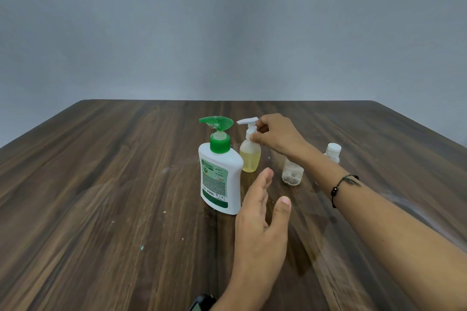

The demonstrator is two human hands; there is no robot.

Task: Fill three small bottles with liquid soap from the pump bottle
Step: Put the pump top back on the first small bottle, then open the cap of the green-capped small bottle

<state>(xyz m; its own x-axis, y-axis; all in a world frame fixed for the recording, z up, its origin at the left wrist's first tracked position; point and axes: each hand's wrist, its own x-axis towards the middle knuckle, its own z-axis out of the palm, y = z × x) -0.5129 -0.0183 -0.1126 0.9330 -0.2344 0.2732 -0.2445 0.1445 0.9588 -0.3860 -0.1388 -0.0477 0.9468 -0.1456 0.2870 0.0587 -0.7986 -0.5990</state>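
Now right hand fingers pinch, apparently, the small bottle's pump; left hand hovers, fingers released.

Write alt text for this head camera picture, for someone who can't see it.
A person's right hand pinches the white pump top of a small bottle of yellow soap on a dark wooden table, while the left hand hovers open nearby. A large white soap bottle with a green pump stands beside it; two more small clear bottles stand to the right.
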